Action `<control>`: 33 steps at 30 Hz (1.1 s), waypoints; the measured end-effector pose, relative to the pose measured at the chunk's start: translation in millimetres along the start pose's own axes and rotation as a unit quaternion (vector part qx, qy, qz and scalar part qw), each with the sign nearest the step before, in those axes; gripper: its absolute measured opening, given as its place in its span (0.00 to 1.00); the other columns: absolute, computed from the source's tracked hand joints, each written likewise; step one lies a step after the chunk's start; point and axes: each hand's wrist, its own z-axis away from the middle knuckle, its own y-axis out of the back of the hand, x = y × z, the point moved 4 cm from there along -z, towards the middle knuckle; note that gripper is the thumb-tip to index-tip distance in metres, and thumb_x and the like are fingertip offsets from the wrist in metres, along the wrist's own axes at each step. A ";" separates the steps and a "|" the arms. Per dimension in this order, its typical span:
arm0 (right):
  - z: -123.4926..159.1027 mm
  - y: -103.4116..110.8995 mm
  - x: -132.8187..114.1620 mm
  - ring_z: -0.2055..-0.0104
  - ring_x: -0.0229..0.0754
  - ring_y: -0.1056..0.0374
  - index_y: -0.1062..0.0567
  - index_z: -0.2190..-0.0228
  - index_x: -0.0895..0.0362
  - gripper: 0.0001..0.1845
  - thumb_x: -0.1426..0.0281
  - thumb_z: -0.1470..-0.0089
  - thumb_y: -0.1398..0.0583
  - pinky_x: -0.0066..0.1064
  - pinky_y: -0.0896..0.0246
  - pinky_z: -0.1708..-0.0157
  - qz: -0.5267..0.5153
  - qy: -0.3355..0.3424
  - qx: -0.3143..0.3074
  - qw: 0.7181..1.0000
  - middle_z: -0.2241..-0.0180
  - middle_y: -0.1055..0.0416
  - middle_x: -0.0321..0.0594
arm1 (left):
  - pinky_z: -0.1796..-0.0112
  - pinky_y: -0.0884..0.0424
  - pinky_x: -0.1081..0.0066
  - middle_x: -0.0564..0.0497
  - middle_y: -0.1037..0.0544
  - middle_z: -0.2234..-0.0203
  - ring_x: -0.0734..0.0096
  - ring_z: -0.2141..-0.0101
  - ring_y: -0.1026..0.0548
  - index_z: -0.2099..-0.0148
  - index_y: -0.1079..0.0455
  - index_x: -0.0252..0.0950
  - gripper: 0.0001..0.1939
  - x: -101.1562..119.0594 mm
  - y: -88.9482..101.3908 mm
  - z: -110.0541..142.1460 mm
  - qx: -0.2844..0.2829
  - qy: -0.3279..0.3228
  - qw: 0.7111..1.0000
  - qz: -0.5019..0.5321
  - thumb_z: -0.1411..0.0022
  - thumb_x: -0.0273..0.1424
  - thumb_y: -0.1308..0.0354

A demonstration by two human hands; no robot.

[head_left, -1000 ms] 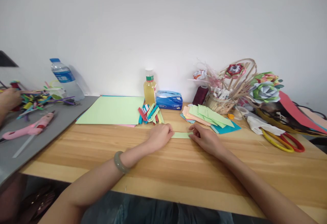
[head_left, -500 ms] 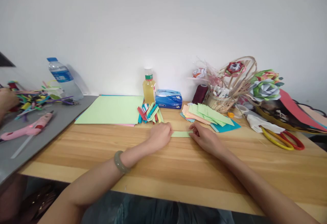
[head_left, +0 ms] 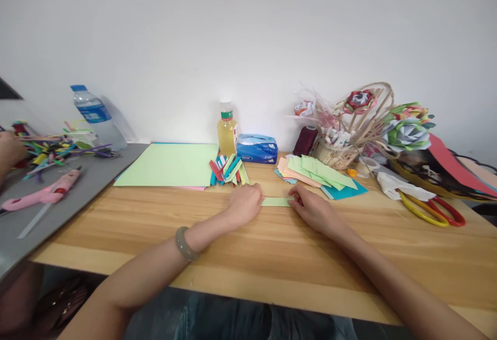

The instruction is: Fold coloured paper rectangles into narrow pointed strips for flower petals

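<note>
A narrow light green paper strip lies level between my two hands, just over the wooden tabletop. Its left end is closed in the curled fingers of my left hand. My right hand pinches the other end between thumb and fingers. Behind my left hand sits a pile of folded coloured paper strips in red, blue, white and yellow. Beyond my right hand lie loose light green paper pieces on peach and blue ones. Both ends of the strip are hidden by my fingers.
Large green sheets, a yellow drink bottle and a blue tissue pack line the wall. At right are a basket with paper flowers and scissors. A pink glue gun and another person's hand are at left.
Both hands keep their hold on the green strip and have hardly moved. The whole view has shifted very slightly.
</note>
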 end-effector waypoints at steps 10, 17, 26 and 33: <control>2.6 1.9 -5.8 0.66 0.44 0.33 0.34 0.60 0.56 0.11 0.70 0.46 0.49 0.30 0.44 0.69 0.016 0.001 -0.008 1.000 0.66 0.29 0.43 | 0.63 0.33 0.65 0.38 0.27 0.63 0.57 0.58 0.29 0.54 0.38 0.29 0.11 9.0 -2.3 1.5 -0.026 -0.003 0.999 -0.020 0.38 0.22 0.57; 2.0 0.7 -5.0 0.66 0.43 0.33 0.34 0.58 0.57 0.13 0.70 0.46 0.49 0.30 0.44 0.70 0.018 0.005 -0.013 1.000 0.66 0.29 0.42 | 0.64 0.34 0.67 0.41 0.26 0.64 0.59 0.61 0.28 0.57 0.37 0.32 0.09 0.9 0.1 2.9 -0.027 -0.009 1.000 0.011 0.38 0.26 0.55; 2.3 -0.4 -2.9 0.66 0.43 0.34 0.34 0.56 0.56 0.14 0.71 0.46 0.48 0.30 0.45 0.70 0.009 0.007 -0.005 1.000 0.66 0.29 0.42 | 0.69 0.35 0.73 0.50 0.24 0.66 0.67 0.64 0.27 0.63 0.32 0.38 0.10 -11.5 -4.4 -3.5 -0.033 0.008 0.997 0.070 0.39 0.28 0.55; 1.7 -1.3 -1.6 0.66 0.43 0.33 0.33 0.56 0.56 0.15 0.71 0.46 0.48 0.30 0.43 0.69 0.005 0.012 -0.001 1.000 0.66 0.29 0.42 | 0.64 0.35 0.69 0.44 0.24 0.66 0.62 0.63 0.27 0.63 0.32 0.34 0.11 -6.8 -2.4 -1.4 -0.020 -0.001 0.998 0.064 0.39 0.27 0.55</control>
